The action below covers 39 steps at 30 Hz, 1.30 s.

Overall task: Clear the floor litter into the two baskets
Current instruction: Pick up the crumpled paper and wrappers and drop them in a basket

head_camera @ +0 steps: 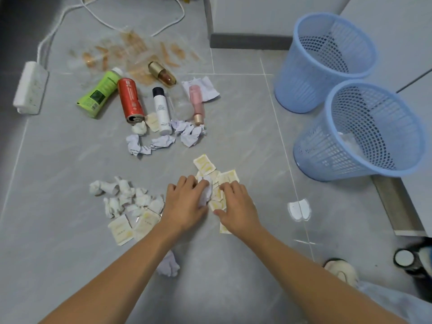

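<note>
floor litter, partly gathered; grey tile floor (233,113).

hands: left hand (187,202) and right hand (236,204) lie close together, palms down, fingers curled onto a small heap of yellow sachets (219,181) with a crumpled white paper (205,192) between them. the left fingers rest on the paper and the right fingers press the sachets; whether either has closed a true grip cannot be told.

remaining litter: tissue wads (124,195) and more flat sachets (121,229) just left of the left hand; one paper ball (169,265) below the left forearm; a farther cluster of green tube (100,92), red can (131,99), white bottle (161,111), pink bottle (197,104), gold bottle (162,73) and crumpled papers (163,139); clear film with orange scraps (135,50) beyond that.

receptacles: two blue baskets to the right, well apart from the heap; near basket (327,160) holds something pale, far basket (304,90) looks empty.

also present: white power strip (30,87) and its cable (117,22).

risks, as judged: the sachets are thin, slick and loosely stacked, so a two-hand scoop may shed pieces on the carry to the baskets. sachets lying flat on tile may resist lifting. the red can is open and could dribble if tipped. sorting could slip if paper and sachets go in together.
</note>
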### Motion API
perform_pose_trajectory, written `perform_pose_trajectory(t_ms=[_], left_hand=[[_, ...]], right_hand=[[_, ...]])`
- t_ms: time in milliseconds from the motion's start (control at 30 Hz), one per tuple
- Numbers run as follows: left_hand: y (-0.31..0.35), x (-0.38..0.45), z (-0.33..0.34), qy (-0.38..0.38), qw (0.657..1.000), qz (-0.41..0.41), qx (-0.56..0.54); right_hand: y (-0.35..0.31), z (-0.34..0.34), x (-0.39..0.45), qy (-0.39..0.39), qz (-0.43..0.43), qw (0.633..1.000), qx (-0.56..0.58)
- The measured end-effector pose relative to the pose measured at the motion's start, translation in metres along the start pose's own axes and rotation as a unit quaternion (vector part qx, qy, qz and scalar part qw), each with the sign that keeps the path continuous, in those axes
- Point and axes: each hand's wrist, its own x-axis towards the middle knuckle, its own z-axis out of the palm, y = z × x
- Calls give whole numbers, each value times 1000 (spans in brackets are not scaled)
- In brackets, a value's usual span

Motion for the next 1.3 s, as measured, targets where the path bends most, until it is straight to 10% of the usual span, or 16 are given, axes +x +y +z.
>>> perform_pose_trajectory(t_ms=[567,933,1300], left_hand=[[6,9,-49,84,988,24,-128],[183,84,-161,126,955,147,-224],[261,161,-171,115,968,137,-174]], right_hand=[[15,-59,-9,90,15,992,82],[56,-268,-17,345,96,928,104],[139,-312,-11,302,219,927,40]])
